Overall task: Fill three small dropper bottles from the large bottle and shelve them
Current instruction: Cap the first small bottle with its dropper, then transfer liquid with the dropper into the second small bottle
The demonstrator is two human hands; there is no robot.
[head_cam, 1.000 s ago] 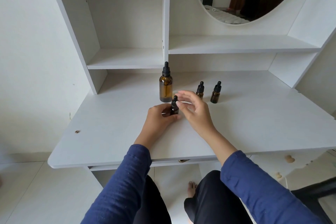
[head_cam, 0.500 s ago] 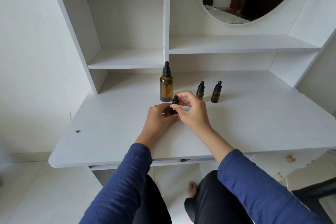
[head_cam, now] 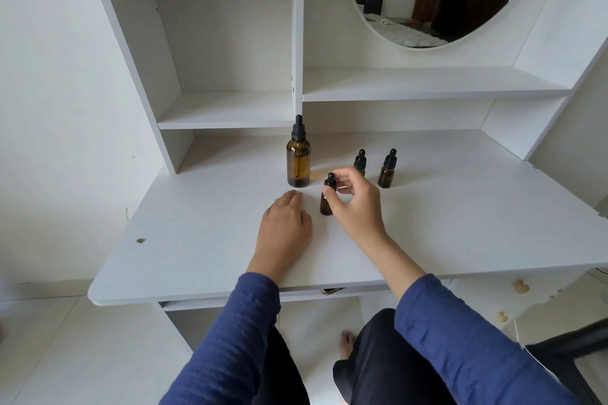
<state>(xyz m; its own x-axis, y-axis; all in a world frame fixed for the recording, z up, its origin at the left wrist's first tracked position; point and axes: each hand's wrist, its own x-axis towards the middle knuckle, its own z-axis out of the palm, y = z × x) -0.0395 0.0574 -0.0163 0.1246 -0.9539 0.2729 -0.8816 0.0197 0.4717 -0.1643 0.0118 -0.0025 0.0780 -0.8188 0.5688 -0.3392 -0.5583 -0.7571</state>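
A small bottle (head_cam: 326, 204) stood upright on the desk (head_cam: 197, 240), its dropper cap (head_cam: 330, 183) pinched by the right hand's (head_cam: 357, 204) fingers (head_cam: 332, 196). The left hand (head_cam: 284, 223), loosely curled and empty, lay flat at the bottle's nine o'clock. The large bottle (head_cam: 298, 158) stood at eleven o'clock, nearer the left hand, long axis vertical.

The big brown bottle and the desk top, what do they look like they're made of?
The large bottle looks like amber glass: translucent brown, glossy, with the dropper tube showing through it. Its cap and bulb are matte black, probably plastic and rubber. The desk top looks like white laminated board, matte with a faint grain and a thin flat edge; the core cannot be seen.
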